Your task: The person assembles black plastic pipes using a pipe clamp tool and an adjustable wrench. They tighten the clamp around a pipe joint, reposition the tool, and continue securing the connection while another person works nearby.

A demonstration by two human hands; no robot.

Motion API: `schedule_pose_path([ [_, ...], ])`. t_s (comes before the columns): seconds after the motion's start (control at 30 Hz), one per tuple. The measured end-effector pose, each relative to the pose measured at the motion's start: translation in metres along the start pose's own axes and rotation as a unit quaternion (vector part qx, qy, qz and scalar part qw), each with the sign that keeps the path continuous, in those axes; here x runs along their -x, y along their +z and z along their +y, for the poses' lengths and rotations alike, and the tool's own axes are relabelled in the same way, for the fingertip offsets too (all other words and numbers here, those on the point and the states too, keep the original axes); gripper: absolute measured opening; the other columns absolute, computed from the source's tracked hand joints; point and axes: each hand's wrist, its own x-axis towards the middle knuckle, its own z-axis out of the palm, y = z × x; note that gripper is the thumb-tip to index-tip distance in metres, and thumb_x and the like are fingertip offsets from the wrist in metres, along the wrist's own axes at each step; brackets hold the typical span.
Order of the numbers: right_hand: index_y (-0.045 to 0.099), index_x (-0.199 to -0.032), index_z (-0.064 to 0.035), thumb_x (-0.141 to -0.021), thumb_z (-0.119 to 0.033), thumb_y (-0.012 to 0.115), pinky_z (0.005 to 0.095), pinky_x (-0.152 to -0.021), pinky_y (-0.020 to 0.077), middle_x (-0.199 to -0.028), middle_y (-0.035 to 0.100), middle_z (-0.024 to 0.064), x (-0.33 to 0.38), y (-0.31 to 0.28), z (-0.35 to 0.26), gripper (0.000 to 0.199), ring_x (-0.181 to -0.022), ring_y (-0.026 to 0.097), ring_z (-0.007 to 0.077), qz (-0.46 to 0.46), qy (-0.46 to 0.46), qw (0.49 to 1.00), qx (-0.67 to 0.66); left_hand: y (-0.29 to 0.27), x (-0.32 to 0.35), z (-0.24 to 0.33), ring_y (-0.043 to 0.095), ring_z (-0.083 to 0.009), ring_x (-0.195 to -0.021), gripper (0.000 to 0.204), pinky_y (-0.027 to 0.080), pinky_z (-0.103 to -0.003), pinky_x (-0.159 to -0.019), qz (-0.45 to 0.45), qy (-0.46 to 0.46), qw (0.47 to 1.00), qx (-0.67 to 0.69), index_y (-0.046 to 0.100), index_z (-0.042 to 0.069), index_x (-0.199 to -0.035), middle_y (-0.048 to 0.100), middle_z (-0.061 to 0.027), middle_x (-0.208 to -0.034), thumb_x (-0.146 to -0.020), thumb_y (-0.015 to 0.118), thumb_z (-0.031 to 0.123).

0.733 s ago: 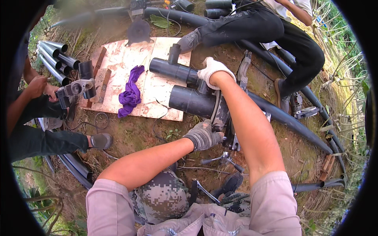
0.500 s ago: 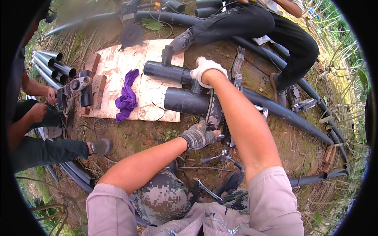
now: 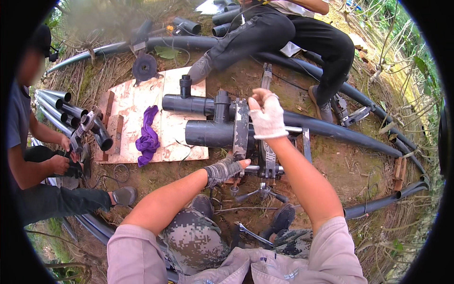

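Observation:
A black plastic pipe tee lies with its larger barrel pointing left, its branch standing up. A scuffed metal clamp ring surrounds its right end. My left hand, in a grey knit glove, grips the ring's near lower side; the thumb shows, while the other fingers are mostly hidden. My right hand, in a white glove, is raised over the frame just right of the ring. Its bare fingertips are loosely bent, with nothing visible between them. A second clamp stands beneath it, around the long black pipe.
A wooden board bears a purple cloth and another black tee. At left a person holds a clamp tool by a pipe fitting. Another person's leg reaches in from above. A wrench lies near my feet.
My right hand has left the tee's branch and risen to the right, over the clamp frame. My left hand stays at the ring. At left, the pipe fitting has tilted. The view has shifted.

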Motion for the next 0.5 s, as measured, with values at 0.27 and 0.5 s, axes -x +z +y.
schedule_pose_path([
  [0.27, 0.065, -0.110, -0.0098, -0.084, -0.030, 0.078, 0.0428, -0.064, 0.0531, -0.071, 0.061, 0.0102, 0.152, -0.082, -0.026, 0.035, -0.069, 0.064, 0.0351, -0.356, -0.192, 0.898, 0.172, 0.010, 0.034, 0.029, 0.063, -0.0147, -0.072, 0.067, 0.055, -0.033, -0.068, 0.020, -0.086, 0.995, 0.048, 0.068, 0.012, -0.112, 0.070, -0.0042, -0.091, -0.090, 0.059, 0.075],
  [0.5, 0.061, -0.113, -0.0128, -0.088, -0.043, 0.074, 0.0427, -0.058, 0.0537, -0.075, 0.068, 0.0046, 0.173, -0.061, -0.047, 0.041, -0.068, 0.070, 0.0290, -0.334, -0.248, 0.872, 0.260, 0.016, 0.040, 0.040, 0.057, -0.0139, -0.055, 0.044, 0.042, -0.029, -0.045, 0.031, -0.031, 0.984, 0.173, 0.064, 0.011, -0.100, 0.064, -0.0042, -0.072, -0.097, 0.066, 0.055],
])
